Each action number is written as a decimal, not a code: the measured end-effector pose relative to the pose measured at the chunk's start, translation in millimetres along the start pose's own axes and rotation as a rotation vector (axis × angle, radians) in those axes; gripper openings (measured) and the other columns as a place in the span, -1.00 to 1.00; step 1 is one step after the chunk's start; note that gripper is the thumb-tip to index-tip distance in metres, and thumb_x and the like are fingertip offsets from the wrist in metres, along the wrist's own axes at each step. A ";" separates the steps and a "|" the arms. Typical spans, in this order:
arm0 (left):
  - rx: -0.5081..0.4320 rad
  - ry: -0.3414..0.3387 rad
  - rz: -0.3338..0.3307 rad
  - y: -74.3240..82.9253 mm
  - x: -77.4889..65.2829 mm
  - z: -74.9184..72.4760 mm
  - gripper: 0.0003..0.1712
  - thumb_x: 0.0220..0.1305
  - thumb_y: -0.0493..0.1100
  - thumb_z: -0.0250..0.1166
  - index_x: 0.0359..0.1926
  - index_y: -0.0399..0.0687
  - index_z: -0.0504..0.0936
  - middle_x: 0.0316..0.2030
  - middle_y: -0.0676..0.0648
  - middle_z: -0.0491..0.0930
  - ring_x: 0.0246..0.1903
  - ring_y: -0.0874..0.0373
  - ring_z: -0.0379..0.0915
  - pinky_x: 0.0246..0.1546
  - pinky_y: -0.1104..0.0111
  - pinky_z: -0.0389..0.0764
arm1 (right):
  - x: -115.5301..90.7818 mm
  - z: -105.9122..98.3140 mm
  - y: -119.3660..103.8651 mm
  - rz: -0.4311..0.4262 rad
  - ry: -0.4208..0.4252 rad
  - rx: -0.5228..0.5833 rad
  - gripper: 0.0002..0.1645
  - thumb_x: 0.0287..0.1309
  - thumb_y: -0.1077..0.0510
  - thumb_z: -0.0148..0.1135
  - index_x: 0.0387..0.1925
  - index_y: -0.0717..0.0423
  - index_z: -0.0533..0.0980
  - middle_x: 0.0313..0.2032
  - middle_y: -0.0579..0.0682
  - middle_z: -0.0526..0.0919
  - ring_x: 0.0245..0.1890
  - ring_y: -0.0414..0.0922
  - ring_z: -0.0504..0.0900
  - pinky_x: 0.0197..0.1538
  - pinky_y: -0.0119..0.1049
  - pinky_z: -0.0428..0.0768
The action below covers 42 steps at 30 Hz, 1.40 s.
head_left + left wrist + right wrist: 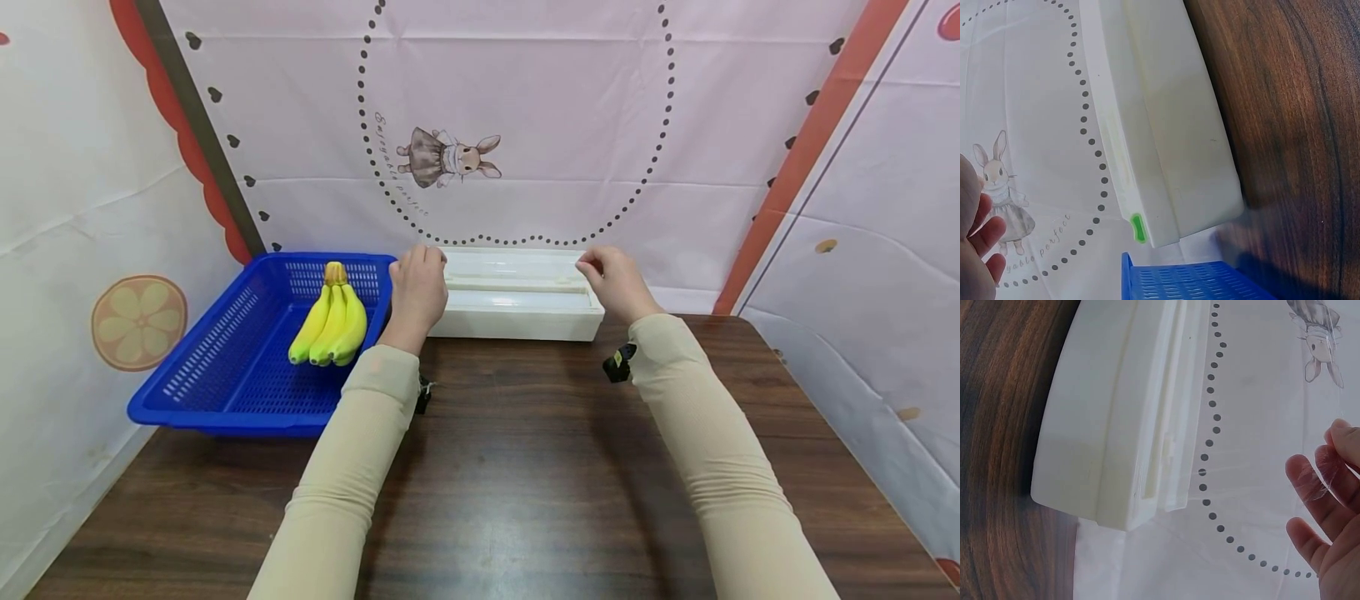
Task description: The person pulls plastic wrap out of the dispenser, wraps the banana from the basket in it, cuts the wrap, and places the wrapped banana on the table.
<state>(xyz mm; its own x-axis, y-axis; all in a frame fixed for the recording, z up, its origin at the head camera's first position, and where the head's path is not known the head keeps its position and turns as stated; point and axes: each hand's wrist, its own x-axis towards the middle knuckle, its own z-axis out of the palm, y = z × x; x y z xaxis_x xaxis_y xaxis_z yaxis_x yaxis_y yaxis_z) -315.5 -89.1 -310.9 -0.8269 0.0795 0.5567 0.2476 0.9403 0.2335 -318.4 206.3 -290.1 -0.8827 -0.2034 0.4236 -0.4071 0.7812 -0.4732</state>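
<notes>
A long white cling film dispenser (517,323) stands against the back of the table, its lid raised. My right hand (613,279) is above its right end and pinches a corner of clear cling film (1316,487), which bunches and wrinkles at the fingertips. From there the sheet's faint edge runs across toward the other hand. Over the dispenser's left end, my left hand (418,287) grips the film's other side with curled fingers (990,234); the film itself hardly shows there. A green slider (1139,228) sits at the dispenser's left end.
To the left, a blue plastic basket (225,417) holds a bunch of yellow bananas (330,325). The dark wooden table (502,467) lies in front of the dispenser. A printed cloth (570,125) with a rabbit hangs right behind it.
</notes>
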 end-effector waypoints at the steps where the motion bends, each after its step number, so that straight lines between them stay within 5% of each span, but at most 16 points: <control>1: 0.000 -0.003 -0.003 0.2 0.1 -0.3 -0.77 0.46 -0.19 -0.09 -0.09 -0.17 0.47 -0.20 -0.13 0.44 -0.15 -0.04 0.34 -0.09 0.14 0.30 | 0.1 -0.2 -0.1 -0.001 0.001 -0.002 -0.74 0.34 0.14 0.04 -0.18 0.27 0.53 -0.23 0.21 0.54 -0.24 0.06 0.48 -0.14 -0.06 0.43; 18: -0.013 -0.053 -0.044 1.3 2.7 -4.8 -0.74 0.48 -0.15 -0.12 -0.04 -0.12 0.47 -0.12 -0.09 0.56 -0.08 -0.04 0.39 -0.04 0.13 0.30 | -0.6 -2.0 -1.5 0.025 -0.007 0.013 -0.72 0.36 0.14 0.01 -0.13 0.28 0.53 -0.19 0.22 0.55 -0.22 0.06 0.49 -0.14 -0.06 0.44; 42: -0.062 -0.025 -0.028 1.4 0.1 -5.8 -0.76 0.48 -0.17 -0.12 -0.05 -0.14 0.44 -0.13 -0.10 0.53 -0.15 -0.02 0.42 -0.10 0.16 0.32 | -0.8 -6.0 -2.9 0.024 -0.003 0.038 -0.72 0.36 0.13 0.01 -0.12 0.26 0.53 -0.17 0.21 0.54 -0.19 0.06 0.49 -0.10 -0.06 0.45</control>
<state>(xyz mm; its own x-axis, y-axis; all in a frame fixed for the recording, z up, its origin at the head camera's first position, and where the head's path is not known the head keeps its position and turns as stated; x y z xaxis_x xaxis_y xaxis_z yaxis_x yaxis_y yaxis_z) -312.3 -89.7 -305.9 -0.8458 0.0626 0.5298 0.2545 0.9201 0.2976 -315.1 207.8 -284.5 -0.8932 -0.1864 0.4093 -0.3940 0.7632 -0.5121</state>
